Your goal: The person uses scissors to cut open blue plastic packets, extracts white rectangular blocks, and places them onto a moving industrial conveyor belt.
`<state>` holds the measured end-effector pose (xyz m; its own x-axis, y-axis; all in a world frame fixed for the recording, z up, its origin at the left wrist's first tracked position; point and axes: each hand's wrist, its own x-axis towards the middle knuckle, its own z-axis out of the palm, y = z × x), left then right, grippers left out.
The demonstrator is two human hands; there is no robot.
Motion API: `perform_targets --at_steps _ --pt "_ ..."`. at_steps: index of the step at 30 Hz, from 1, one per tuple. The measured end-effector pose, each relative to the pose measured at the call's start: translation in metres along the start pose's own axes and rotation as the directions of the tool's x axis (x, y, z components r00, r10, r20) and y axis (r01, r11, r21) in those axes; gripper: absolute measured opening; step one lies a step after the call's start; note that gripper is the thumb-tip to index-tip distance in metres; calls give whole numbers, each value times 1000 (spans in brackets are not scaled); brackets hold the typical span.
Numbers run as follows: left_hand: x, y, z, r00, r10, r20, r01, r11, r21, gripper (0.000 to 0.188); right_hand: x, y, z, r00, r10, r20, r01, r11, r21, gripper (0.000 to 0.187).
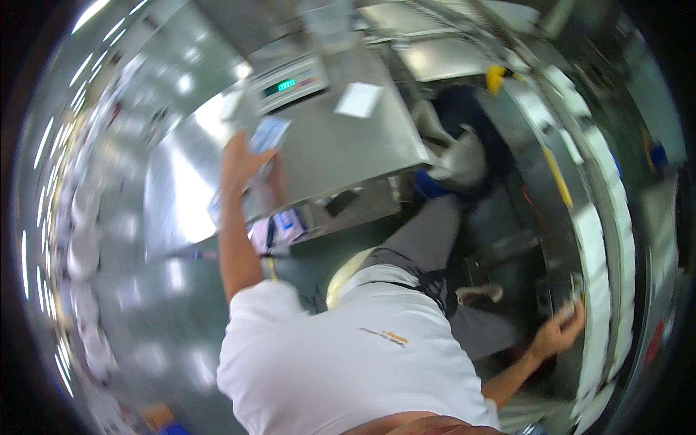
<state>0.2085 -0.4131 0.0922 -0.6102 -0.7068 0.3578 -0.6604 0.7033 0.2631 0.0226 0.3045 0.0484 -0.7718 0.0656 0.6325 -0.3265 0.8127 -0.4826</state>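
- A stainless-steel worktop (326,141) is seen ahead, set at an angle.
- A long white segmented strip (594,239) is seen along the right side.
- A digital scale (291,85) with a lit green display is set toward the worktop's far side.
- A clear plastic container (326,25) is seen beyond the scale.
- The left hand (241,163) is held over the worktop, thumb spread from the fingers; whether anything is touched cannot be told.
- The right hand (560,332) is held beside the strip, fingers curled; whether the blurred pale item (568,309) at its fingertips is gripped cannot be told.
- A white card (359,99) is laid right of the scale.
- A blue-and-white packet (271,133) is seen between the left hand and the scale.
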Motion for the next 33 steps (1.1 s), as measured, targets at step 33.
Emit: perform_targets --at_steps 33 --pt "-240 405 104 -53 922 383 817 261 -514 43 -48 -106 -14 914 273 300 -400 726 559 25"
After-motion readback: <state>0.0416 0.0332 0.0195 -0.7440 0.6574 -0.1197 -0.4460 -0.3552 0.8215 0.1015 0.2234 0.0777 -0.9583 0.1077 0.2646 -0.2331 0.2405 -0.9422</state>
